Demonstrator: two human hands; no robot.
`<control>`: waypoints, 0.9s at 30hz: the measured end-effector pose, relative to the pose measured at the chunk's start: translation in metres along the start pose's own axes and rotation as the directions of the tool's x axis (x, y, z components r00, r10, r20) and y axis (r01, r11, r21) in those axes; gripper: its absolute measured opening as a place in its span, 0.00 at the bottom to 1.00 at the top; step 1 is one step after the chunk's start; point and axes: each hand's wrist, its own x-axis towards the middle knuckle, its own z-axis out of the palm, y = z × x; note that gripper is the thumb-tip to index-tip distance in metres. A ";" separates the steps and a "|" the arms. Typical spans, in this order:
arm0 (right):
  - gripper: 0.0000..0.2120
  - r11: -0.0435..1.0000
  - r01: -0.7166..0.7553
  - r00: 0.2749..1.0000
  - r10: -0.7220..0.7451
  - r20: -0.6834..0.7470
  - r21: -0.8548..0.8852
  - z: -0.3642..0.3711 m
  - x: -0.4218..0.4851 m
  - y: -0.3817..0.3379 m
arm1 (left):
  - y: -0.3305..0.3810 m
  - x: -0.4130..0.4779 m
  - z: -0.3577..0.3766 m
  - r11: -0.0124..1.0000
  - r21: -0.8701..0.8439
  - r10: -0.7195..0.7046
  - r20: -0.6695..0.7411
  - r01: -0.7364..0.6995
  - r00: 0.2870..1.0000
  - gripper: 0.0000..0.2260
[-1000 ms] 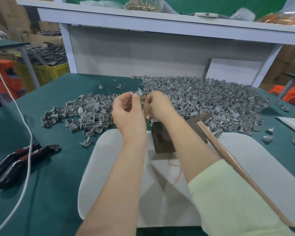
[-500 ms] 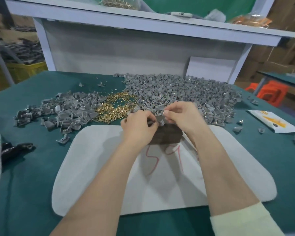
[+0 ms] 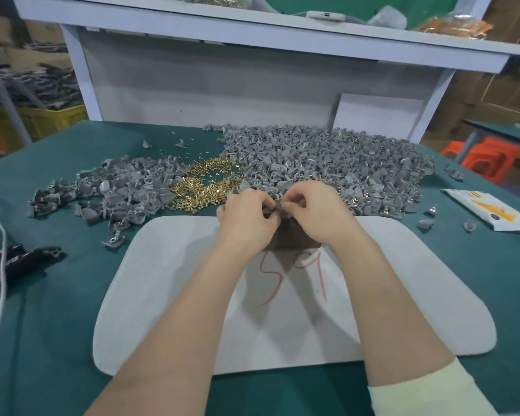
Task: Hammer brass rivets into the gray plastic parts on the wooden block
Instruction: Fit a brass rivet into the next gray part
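With curled fingers, our left hand (image 3: 246, 219) and right hand (image 3: 317, 211) pinch one gray part (image 3: 280, 206) together, just above the block (image 3: 291, 240).

I see a teal green worktop (image 3: 72, 325), a pale grey mat (image 3: 168, 295) scrawled with red marks, grey plastic parts (image 3: 327, 157), gold brass rivets (image 3: 204, 187), and a dark brown wooden block (image 3: 291, 238).
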 end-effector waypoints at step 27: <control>0.08 0.934 0.070 0.995 -0.090 -0.040 -0.351 0.013 -0.001 -0.009 | -0.004 0.002 0.003 0.999 -0.033 0.028 -0.012 -0.028 1.000 0.07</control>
